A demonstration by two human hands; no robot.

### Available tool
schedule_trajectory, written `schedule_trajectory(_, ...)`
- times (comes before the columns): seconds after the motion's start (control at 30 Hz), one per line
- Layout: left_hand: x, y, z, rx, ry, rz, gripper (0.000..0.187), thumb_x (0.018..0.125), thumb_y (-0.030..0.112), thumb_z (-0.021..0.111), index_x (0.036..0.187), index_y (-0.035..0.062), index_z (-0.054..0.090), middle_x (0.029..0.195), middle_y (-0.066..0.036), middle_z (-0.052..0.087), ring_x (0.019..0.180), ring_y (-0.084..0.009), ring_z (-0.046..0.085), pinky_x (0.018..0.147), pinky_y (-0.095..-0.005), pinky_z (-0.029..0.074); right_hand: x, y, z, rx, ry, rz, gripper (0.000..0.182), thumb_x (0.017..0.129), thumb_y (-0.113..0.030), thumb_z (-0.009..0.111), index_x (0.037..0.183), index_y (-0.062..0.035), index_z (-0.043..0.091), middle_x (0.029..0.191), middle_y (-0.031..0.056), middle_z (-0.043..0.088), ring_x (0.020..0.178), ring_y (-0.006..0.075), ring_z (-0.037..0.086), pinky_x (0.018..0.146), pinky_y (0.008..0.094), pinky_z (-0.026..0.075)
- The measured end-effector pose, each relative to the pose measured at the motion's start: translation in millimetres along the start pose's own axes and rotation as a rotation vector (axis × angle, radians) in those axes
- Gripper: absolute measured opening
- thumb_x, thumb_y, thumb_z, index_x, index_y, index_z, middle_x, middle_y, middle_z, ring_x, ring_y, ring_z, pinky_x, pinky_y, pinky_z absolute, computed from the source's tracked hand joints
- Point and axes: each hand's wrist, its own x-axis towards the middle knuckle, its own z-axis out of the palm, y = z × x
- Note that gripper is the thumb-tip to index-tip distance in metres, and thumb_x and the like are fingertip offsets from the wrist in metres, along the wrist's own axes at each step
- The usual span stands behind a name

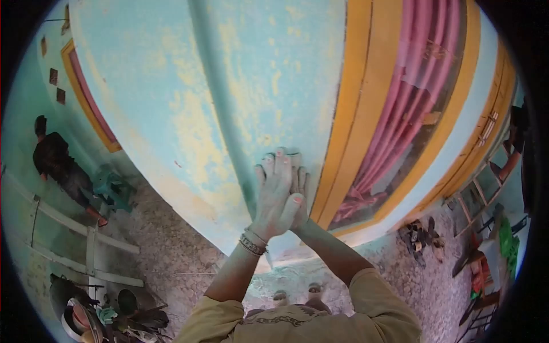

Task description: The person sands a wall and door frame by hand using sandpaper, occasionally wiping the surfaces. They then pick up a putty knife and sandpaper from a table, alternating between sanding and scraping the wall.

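My left hand (273, 199) is raised in front of me with its fingers stretched out and a beaded bracelet (252, 242) on the wrist. It lies against my right hand (302, 197), which is partly hidden behind it. The right hand's visible fingers are extended too. No object shows in either hand, and both look greyish and dusty. Just beyond the hands stands a light blue wall (274, 86) with yellowish worn patches and a vertical groove. An orange window frame (336, 154) begins just right of my fingertips.
Pink curtains (394, 126) hang behind the window glass. At left, a person (62, 163) is near a green plastic stool (114, 188) and a pale wooden frame (90, 251). Pots (74, 320) lie lower left. Shoes (420, 237) and a ladder (477, 197) are at right.
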Motion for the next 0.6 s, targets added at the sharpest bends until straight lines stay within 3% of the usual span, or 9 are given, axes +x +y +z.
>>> schedule_trajectory(0.1,0.4,17.6,-25.8,0.048,-0.058,0.029,0.069,0.098,0.033,0.048,0.146,-0.0110,0.028,0.153,-0.037,0.016,0.143,-0.0539,0.012,0.115,-0.0595,0.005,4.7,6.6,17.1,-0.362,0.127,-0.065,0.054,0.095,-0.030,0.054,0.135,0.0052,0.048,0.146,0.0262,0.042,0.139,0.0502,0.031,0.114,0.0627,0.015)
schedule_trajectory(0.13,-1.8,18.7,-36.9,-0.013,0.012,0.089,0.066,0.091,0.022,0.060,0.145,-0.0076,0.035,0.153,-0.037,0.018,0.142,-0.0541,0.016,0.115,-0.0599,0.010,27.6,0.5,5.5,-0.297,0.149,-0.077,0.051,0.093,-0.031,0.058,0.131,0.0028,0.052,0.145,0.0263,0.043,0.137,0.0493,0.034,0.113,0.0636,0.016)
schedule_trajectory(0.23,1.0,20.7,-84.1,0.394,0.176,0.221,0.066,0.092,0.024,0.059,0.146,-0.0053,0.034,0.152,-0.037,0.018,0.144,-0.0522,0.014,0.115,-0.0604,0.007,121.9,-19.5,-30.7,-0.159,0.313,-0.157,0.041,0.088,-0.028,0.065,0.118,-0.0014,0.057,0.144,0.0288,0.042,0.134,0.0491,0.038,0.111,0.0643,0.018)
schedule_trajectory(0.3,18.9,8.1,-104.2,0.572,0.249,0.073,0.066,0.094,0.028,0.056,0.147,-0.0041,0.033,0.153,-0.036,0.018,0.144,-0.0508,0.014,0.115,-0.0614,0.005,208.0,-49.6,-69.6,-0.233,0.324,-0.201,0.042,0.085,-0.025,0.068,0.115,-0.0006,0.051,0.143,0.0301,0.042,0.133,0.0498,0.039,0.111,0.0654,0.018)
schedule_trajectory(0.4,29.1,-9.6,-106.6,0.806,0.342,-0.009,0.066,0.095,0.037,0.051,0.149,0.0021,0.035,0.155,-0.030,0.021,0.145,-0.0470,0.015,0.115,-0.0632,0.005,335.0,-56.8,-85.6,-0.189,0.576,-0.451,0.055,0.088,-0.031,0.065,0.129,0.0017,0.050,0.147,0.0277,0.037,0.138,0.0432,0.034,0.113,0.0614,0.019)
schedule_trajectory(0.43,29.9,-15.9,-103.5,0.880,0.362,-0.014,0.066,0.095,0.040,0.050,0.149,0.0049,0.036,0.156,-0.028,0.022,0.146,-0.0455,0.016,0.115,-0.0639,0.006,372.8,-72.3,-103.4,-0.324,0.659,-0.503,0.053,0.089,-0.031,0.061,0.133,-0.0038,0.050,0.143,0.0228,0.043,0.133,0.0394,0.040,0.109,0.0565,0.026)
schedule_trajectory(0.47,28.6,-16.9,-100.9,0.870,0.384,-0.031,0.065,0.096,0.044,0.046,0.149,0.0076,0.037,0.157,-0.024,0.023,0.146,-0.0431,0.018,0.114,-0.0654,0.006,394.9,-83.7,-115.7,-0.463,0.742,-0.551,0.052,0.091,-0.030,0.057,0.138,-0.0092,0.050,0.139,0.0180,0.049,0.127,0.0356,0.046,0.106,0.0516,0.033)
schedule_trajectory(0.57,18.4,-23.6,-94.7,0.956,0.385,-0.009,0.067,0.098,0.042,0.044,0.149,0.0011,0.033,0.156,-0.029,0.022,0.146,-0.0457,0.013,0.115,-0.0633,0.002,376.4,-95.3,-116.3,-0.794,0.760,-0.550,0.051,0.089,-0.023,0.057,0.137,-0.0086,0.050,0.136,0.0158,0.050,0.125,0.0374,0.046,0.105,0.0525,0.033)
schedule_trajectory(0.6,13.8,-27.1,-89.2,0.947,0.425,-0.003,0.066,0.097,0.042,0.045,0.149,0.0022,0.034,0.155,-0.027,0.024,0.147,-0.0442,0.013,0.115,-0.0637,0.003,355.1,-86.1,-107.4,-0.608,0.659,-0.507,0.055,0.090,-0.030,0.059,0.136,-0.0039,0.047,0.141,0.0227,0.044,0.131,0.0416,0.040,0.108,0.0572,0.027)
